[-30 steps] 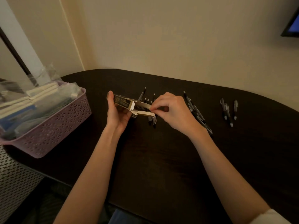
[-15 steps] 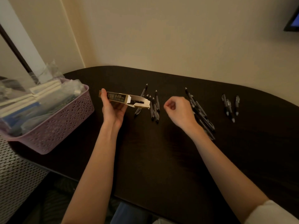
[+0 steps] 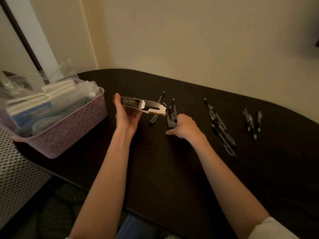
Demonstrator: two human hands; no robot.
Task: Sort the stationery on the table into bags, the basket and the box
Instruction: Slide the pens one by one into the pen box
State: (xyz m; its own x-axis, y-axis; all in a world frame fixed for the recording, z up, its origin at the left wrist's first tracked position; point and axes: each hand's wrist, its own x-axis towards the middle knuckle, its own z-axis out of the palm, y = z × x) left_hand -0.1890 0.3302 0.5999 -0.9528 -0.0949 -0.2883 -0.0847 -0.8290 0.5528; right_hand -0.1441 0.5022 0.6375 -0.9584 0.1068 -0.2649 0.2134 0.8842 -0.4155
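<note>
Since half a second ago the right hand (image 3: pixel 183 125) is lowered onto the pen cluster (image 3: pixel 170 116), grip unclear. These pens lie 12-to-6, at 3 o'clock of the pen box (image 3: pixel 138 105), gripped by the left hand (image 3: pixel 126 116) above the counter (image 3: pixel 172 169).

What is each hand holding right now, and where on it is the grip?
The left hand grips the pen box by its closed end, open flap toward the pens. The right hand reaches onto the nearest pens; whether it grips one cannot be told.
</note>
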